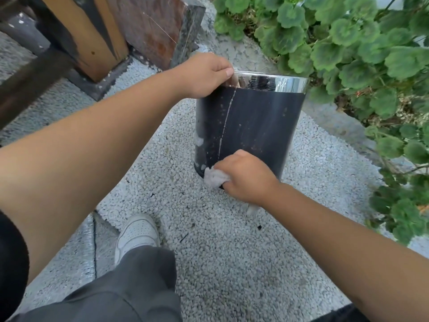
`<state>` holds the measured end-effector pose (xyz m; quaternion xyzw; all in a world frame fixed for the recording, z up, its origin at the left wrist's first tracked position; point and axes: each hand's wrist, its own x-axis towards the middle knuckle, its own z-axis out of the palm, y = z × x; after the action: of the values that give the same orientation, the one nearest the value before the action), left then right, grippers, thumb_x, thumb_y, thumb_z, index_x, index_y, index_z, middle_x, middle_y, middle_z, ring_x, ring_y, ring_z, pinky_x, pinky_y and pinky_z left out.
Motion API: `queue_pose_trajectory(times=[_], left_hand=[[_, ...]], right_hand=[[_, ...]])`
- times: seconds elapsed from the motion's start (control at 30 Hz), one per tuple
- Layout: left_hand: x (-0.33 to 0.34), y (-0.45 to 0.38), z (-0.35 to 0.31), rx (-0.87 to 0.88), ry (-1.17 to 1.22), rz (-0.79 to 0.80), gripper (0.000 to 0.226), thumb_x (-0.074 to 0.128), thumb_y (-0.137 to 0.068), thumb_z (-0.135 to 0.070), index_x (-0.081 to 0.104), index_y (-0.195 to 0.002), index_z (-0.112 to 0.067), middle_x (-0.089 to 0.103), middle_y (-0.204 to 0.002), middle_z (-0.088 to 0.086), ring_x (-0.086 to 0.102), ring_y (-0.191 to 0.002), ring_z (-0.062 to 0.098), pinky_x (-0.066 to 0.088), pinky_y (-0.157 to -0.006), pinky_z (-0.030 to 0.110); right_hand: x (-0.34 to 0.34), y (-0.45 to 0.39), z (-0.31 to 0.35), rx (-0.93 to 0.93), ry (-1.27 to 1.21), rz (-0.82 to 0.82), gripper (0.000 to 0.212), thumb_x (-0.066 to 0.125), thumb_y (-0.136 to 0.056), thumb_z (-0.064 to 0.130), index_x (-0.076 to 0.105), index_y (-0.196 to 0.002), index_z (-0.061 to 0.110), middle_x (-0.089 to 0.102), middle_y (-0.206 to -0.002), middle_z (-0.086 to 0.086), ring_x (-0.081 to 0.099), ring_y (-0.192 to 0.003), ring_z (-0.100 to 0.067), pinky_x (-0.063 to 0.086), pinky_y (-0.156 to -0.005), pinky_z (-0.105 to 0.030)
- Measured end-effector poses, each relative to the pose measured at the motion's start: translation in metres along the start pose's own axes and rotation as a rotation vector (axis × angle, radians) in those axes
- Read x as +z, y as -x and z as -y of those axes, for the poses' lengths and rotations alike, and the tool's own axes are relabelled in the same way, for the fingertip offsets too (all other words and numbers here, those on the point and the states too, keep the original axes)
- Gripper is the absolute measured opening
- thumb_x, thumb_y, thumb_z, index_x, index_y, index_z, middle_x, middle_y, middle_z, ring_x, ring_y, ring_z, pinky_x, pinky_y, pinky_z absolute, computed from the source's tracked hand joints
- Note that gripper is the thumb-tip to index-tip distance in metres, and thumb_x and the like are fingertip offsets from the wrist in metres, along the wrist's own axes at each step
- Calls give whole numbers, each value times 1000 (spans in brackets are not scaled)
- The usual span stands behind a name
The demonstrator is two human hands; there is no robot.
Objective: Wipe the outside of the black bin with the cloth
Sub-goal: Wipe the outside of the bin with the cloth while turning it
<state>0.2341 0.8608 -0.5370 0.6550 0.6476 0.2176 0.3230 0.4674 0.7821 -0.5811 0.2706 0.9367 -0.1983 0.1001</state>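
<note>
Looking down from my head camera, I see the black bin (250, 126) standing on pale pebbled ground (232, 247), tilted slightly, its shiny chrome rim (274, 82) at the top; a thin whitish streak runs down its side, with pale specks and smears near the lower left edge. My left hand (204, 75) grips the rim at its left end, fingers (228, 72) curled over the edge and clamped on it; my right hand (246, 176) is low at the base of the bin, fingers curled round a crumpled white cloth (214, 178) and pressing it against the bottom of the bin's outer wall; a pale bit below my right wrist may be a trailing end of the cloth, though I cannot tell for sure. Green round-leaved plants (348, 47) crowd the right side, just beside the bin; a brown stone block (153, 26) and a wooden post (92, 38) stand at the upper left; my white shoe (137, 233) and grey trouser leg (130, 287) show at the bottom.
</note>
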Motion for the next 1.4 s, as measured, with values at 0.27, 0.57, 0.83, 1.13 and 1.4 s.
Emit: queue_pose_trajectory(times=[0.27, 0.57, 0.83, 1.13, 1.4], left_hand=[[1, 0, -6, -2, -25, -20, 32, 39, -101, -30, 71, -105, -24, 68, -106, -8, 57, -98, 8, 39, -80, 19], [5, 1, -6, -2, -26, -31, 30, 39, -102, -30, 68, -102, -20, 66, -105, -4, 56, -99, 13, 43, -87, 28], [8, 0, -2, 20, -21, -52, 30, 40, -101, -29, 68, -104, -19, 67, -106, -2, 56, -100, 14, 40, -81, 24], [8, -1, -5, 7, 4, -47, 31, 39, -102, -29, 68, -109, -22, 64, -108, -8, 55, -102, 9, 39, -85, 23], [8, -3, -8, -35, -11, -34, 32, 36, -103, -30, 66, -106, -20, 65, -112, 2, 57, -105, 19, 44, -95, 37]], right_hand=[[-81, 3, -19, 371, -1584, -207, 37, 70, -75, 15, 65, -111, 16, 72, -91, -3, 69, -82, -18, 56, -63, -31], [-87, 11, -24, 399, -1925, -190, 61, 58, -90, 28, 40, -146, 12, 64, -119, -15, 68, -100, -30, 57, -80, -44], [-92, 17, -35, 304, -1903, -133, 77, 50, -73, -7, 41, -145, 16, 63, -121, -10, 64, -107, -26, 57, -83, -39], [-93, 21, -31, 404, -1787, -332, 82, 59, -72, -15, 40, -142, 23, 55, -135, -15, 65, -111, -32, 56, -84, -51], [-120, 41, -34, 285, -854, -357, 60, 51, -99, 5, 42, -139, 49, 62, -99, 29, 49, -40, -4, 41, -36, -17]])
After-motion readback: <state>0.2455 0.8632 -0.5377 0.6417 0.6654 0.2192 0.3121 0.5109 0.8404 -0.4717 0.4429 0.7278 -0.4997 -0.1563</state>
